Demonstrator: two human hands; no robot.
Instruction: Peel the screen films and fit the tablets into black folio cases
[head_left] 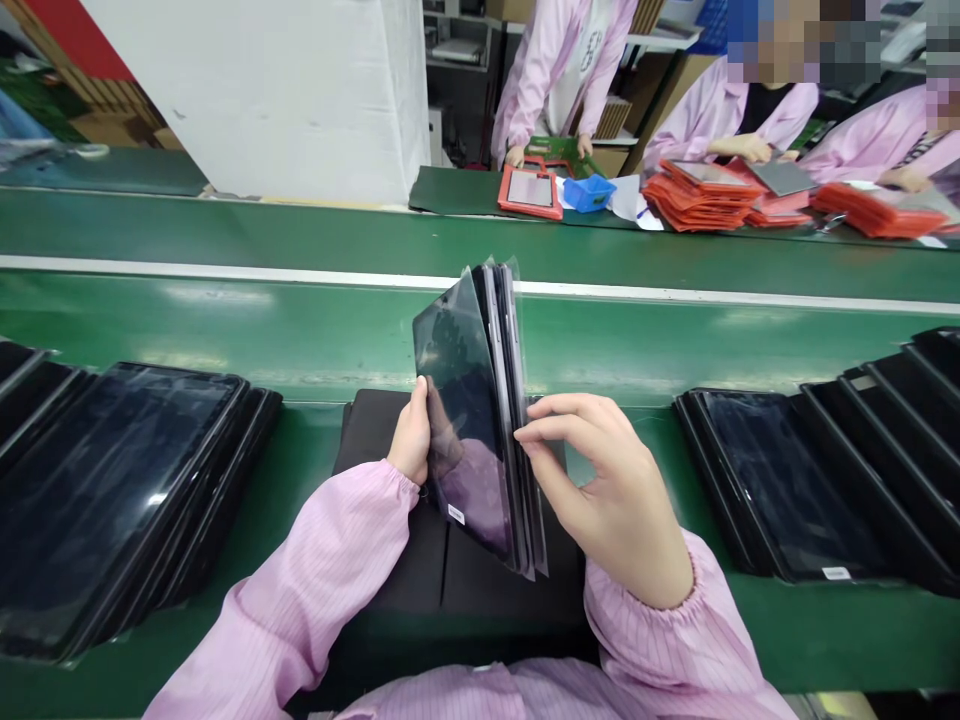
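Observation:
A small stack of tablets (469, 400) in clear film stands tilted upright in front of me, the nearest dark screen facing left with a white label at its lower edge. My left hand (412, 440) grips the stack's left edge, thumb on the screen and other fingers hidden behind. My right hand (600, 470) is at the stack's right edge, thumb and forefinger pinched together at the film; what lies between the fingertips is too small to make out. Beneath the stack lies a black folded case or mat (405, 570) on the green surface.
More tablets lie in overlapping rows at left (127, 480) and at right (780, 480). Beyond a white strip (300, 275), co-workers in pink sleeves handle stacks of red-framed pieces (701, 195) near a blue bin (589, 192). A white wrapped block (300, 100) stands at the back left.

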